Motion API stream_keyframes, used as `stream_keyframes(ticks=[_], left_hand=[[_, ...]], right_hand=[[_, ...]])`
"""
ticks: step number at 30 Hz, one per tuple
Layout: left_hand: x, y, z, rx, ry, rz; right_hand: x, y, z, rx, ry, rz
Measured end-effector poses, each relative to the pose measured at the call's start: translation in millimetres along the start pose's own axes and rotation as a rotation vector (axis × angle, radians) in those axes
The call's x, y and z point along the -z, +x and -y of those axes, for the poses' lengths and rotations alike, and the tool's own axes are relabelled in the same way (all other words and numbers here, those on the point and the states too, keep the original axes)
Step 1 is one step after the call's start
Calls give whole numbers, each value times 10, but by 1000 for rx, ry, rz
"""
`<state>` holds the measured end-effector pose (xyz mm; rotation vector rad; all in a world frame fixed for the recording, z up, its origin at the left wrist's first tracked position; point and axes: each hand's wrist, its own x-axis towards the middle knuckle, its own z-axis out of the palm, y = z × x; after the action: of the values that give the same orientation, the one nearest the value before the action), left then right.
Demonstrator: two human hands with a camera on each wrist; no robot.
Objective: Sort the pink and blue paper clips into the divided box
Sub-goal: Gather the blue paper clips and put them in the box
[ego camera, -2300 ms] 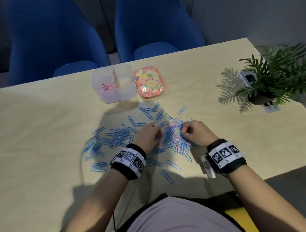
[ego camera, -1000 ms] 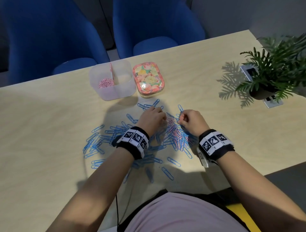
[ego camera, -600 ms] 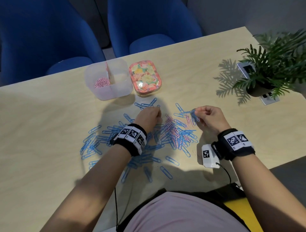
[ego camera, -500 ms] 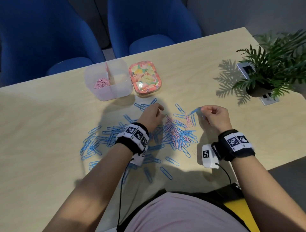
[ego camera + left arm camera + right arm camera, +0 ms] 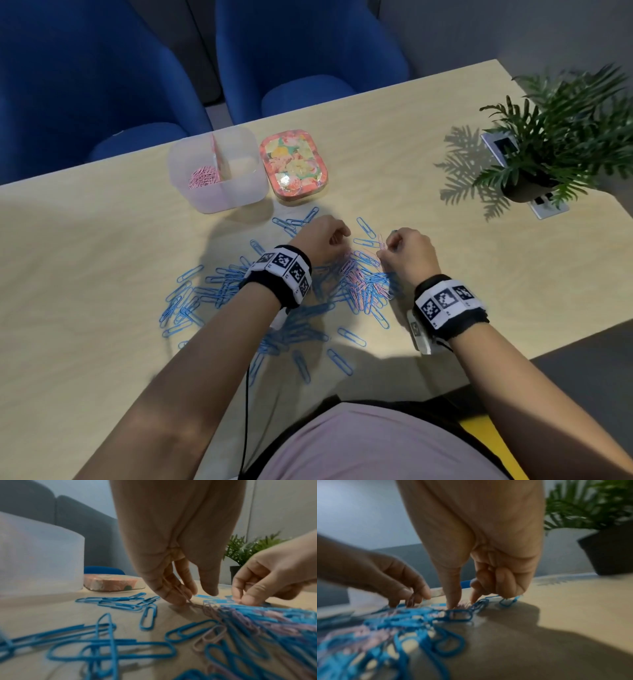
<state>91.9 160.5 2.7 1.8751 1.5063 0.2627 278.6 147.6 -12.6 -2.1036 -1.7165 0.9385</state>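
Observation:
A clear divided box (image 5: 251,192) stands at the back; pink clips (image 5: 203,176) lie in its left compartment, and the right one looks empty. Blue and pink paper clips (image 5: 359,284) lie piled on the table in front of me, with blue clips (image 5: 191,301) spread out to the left. My left hand (image 5: 337,240) (image 5: 193,596) reaches down at the pile's far edge and pinches a pink clip (image 5: 182,593). My right hand (image 5: 385,248) (image 5: 464,601) is just to its right, thumb and forefinger down on a pink clip (image 5: 381,241), the other fingers curled.
A floral lid (image 5: 294,168) lies right of the box. A potted plant (image 5: 561,137) stands at the far right beside a socket plate (image 5: 548,205). Two blue chairs (image 5: 301,54) stand behind the table. Loose blue clips (image 5: 339,359) lie near the front edge.
My right hand swung out to the right with a blue clip, then came back to the pile without it. My left hand stayed at the pile's far edge.

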Motion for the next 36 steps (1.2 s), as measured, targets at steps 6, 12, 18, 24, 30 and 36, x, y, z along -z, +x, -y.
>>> stream_keyframes(ticks=[6, 12, 18, 24, 30, 36], left_hand=[[-38, -41, -35, -35, 230, 105], [20, -108, 41, 81, -123, -22], [188, -159, 85, 386, -1045, -93], [109, -158, -39, 319, -502, -32], [-21, -149, 2, 60, 235, 73], [-100, -182, 27, 72, 288, 113]], right_hand=[[-51, 5, 67, 2, -132, 63], [67, -57, -28, -31, 420, 140], [340, -107, -83, -248, 1151, 216], [237, -160, -54, -169, 535, 35], [130, -244, -34, 41, -306, 12], [128, -162, -142, -35, -111, -8]])
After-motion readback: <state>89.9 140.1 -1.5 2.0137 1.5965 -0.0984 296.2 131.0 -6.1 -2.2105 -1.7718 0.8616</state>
